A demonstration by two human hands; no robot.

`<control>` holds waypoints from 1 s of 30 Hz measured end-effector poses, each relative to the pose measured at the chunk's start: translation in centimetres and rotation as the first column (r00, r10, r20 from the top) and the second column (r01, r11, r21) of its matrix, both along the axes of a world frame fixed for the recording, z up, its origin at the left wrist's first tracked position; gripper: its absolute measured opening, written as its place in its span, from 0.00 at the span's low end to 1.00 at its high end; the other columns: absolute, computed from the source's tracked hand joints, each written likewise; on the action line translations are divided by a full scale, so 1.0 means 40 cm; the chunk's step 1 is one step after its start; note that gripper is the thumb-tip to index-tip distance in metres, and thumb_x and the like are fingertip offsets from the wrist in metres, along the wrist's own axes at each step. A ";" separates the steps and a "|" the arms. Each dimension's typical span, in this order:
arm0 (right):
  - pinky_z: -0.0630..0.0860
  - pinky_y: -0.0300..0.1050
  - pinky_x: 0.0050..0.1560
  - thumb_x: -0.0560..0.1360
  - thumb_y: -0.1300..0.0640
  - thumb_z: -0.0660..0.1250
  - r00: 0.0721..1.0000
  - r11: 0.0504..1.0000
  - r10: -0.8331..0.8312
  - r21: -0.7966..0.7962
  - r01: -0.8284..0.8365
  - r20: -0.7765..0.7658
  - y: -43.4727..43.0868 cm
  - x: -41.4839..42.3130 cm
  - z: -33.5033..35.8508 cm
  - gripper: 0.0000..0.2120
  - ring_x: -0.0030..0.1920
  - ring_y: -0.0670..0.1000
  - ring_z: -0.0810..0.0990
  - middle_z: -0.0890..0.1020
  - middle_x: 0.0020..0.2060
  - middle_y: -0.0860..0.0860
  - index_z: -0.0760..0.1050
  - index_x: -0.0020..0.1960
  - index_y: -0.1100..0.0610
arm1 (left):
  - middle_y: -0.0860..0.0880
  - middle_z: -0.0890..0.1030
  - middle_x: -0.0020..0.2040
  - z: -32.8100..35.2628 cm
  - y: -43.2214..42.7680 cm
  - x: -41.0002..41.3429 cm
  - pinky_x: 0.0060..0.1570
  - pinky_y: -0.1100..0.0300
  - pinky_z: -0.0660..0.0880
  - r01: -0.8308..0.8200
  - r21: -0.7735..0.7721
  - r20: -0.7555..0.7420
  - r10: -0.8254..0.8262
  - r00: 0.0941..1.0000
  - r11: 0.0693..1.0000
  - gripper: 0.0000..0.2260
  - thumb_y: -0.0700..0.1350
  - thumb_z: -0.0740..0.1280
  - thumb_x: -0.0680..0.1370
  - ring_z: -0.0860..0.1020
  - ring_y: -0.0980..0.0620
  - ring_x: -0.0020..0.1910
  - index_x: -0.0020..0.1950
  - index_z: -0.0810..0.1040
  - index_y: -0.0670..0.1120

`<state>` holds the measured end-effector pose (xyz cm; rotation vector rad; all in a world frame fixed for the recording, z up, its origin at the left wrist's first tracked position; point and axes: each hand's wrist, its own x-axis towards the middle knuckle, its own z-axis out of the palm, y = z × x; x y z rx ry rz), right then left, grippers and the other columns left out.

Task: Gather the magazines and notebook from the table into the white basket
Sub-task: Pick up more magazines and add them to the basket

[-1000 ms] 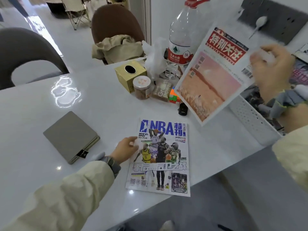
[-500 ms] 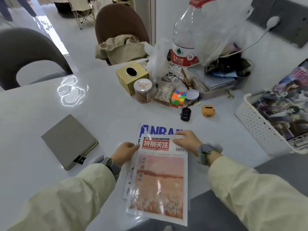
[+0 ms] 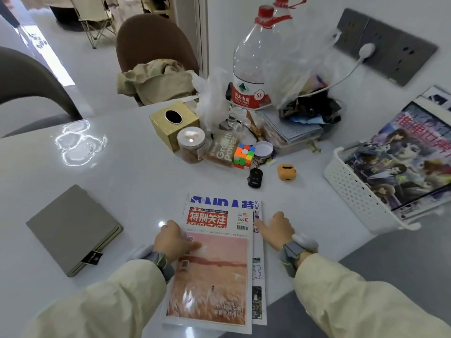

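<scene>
The pink-cover magazine [image 3: 212, 272] lies face up at the near edge of the desk [image 3: 122, 172], stacked on the NBA magazine [image 3: 223, 202], of which only the top strip and the right margin show. The left grip [image 3: 173, 242] rests on the left edge of the upper cover with the thumb laid across it; we cannot tell whether its fingers hook under that edge or merely press. The right grip [image 3: 277, 229] is released, its fingers straight, with the forefinger reaching onto the right margin of the lower magazine. We judge the step in hand to be squaring the two into one pile for a lift. The grey notebook [image 3: 73, 228] lies closed to the left, well apart from the pile and untouched. The white basket [image 3: 353, 191] stands at the right end of the desk and holds an illustrated magazine [image 3: 402, 164], which lies tilted across the rim and overhangs it rather than sitting inside. A further printed cover [image 3: 436, 96] shows behind it, though we cannot tell whether the basket contains it. We therefore read the task as partly done: at least one magazine is in, while two magazines and the notebook remain on the desk. Beyond the pile stand things outside the task: a gold tissue box [image 3: 173, 125], a lidded jar [image 3: 191, 145], a puzzle cube [image 3: 244, 156], a car key [image 3: 255, 178] and a large water bottle [image 3: 253, 69].
</scene>
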<state>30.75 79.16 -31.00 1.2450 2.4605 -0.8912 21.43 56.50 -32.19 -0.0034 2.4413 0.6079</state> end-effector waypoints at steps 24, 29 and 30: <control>0.74 0.39 0.55 0.74 0.51 0.68 0.925 0.973 -0.040 -0.227 -0.051 -0.378 0.011 0.100 0.023 0.13 0.52 0.51 0.75 0.69 0.60 0.57 0.74 0.53 0.58 | 0.40 0.84 0.49 0.082 0.010 0.101 0.41 0.49 0.82 -0.301 0.727 0.250 0.170 0.953 0.617 0.13 0.42 0.69 0.74 0.84 0.42 0.43 0.57 0.75 0.41; 0.77 0.55 0.59 0.72 0.45 0.67 0.843 0.783 -0.211 -0.602 -0.157 -0.494 0.016 0.107 0.096 0.30 0.58 0.52 0.78 0.78 0.58 0.51 0.56 0.69 0.41 | 0.41 0.84 0.48 0.160 0.005 0.099 0.39 0.52 0.82 -0.265 0.858 0.275 0.043 0.960 0.440 0.15 0.47 0.67 0.72 0.84 0.41 0.45 0.56 0.76 0.43; 0.78 0.54 0.58 0.72 0.48 0.69 0.832 0.771 -0.216 -0.612 -0.176 -0.511 0.021 0.104 0.114 0.34 0.57 0.51 0.79 0.79 0.57 0.50 0.54 0.70 0.41 | 0.42 0.84 0.48 0.179 0.010 0.095 0.39 0.53 0.81 -0.244 0.874 0.260 0.019 0.965 0.420 0.15 0.47 0.66 0.72 0.84 0.43 0.44 0.56 0.76 0.43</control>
